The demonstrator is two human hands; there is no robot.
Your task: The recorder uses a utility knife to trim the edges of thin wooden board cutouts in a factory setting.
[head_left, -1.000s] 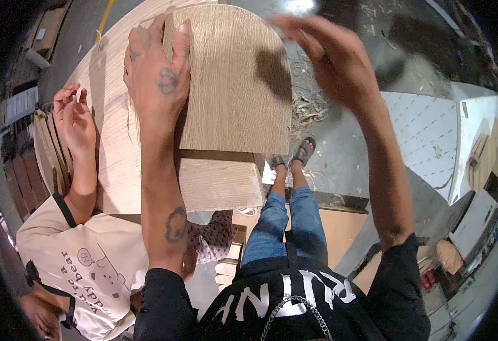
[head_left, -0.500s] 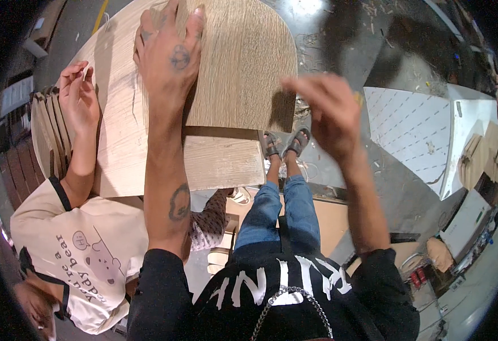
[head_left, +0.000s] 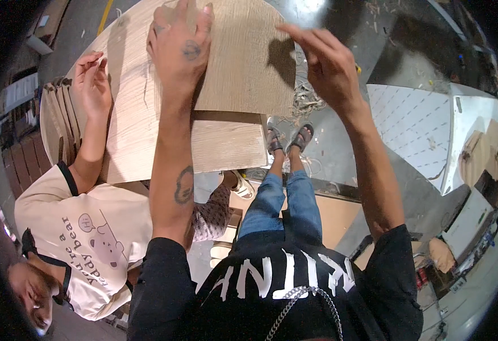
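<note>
My left hand (head_left: 180,54) lies over a pale wood-grain board (head_left: 246,74) with a rounded far-right corner, its fingers spread and partly cut off by the picture's upper edge. Beneath that piece is a larger, lighter wooden board (head_left: 226,142), whose near end sticks out toward me. Just off the upper board's right edge hovers my right hand (head_left: 325,65). Its fingers are stretched toward the board and somewhat blurred, with nothing visible in them. A shadow of this hand falls on the board.
At the left a co-worker in a cream shirt (head_left: 90,227) holds a raised hand (head_left: 94,85) beside the larger board. Several curved wooden pieces (head_left: 61,125) stand behind that arm. To the right are a white panel (head_left: 411,125) and stacked wood pieces (head_left: 479,153). Shavings (head_left: 308,99) litter the floor.
My right hand has moved forward along the board's right edge. My left hand stays on the board. The whole view has shifted slightly, and the co-worker's hand remains raised.
</note>
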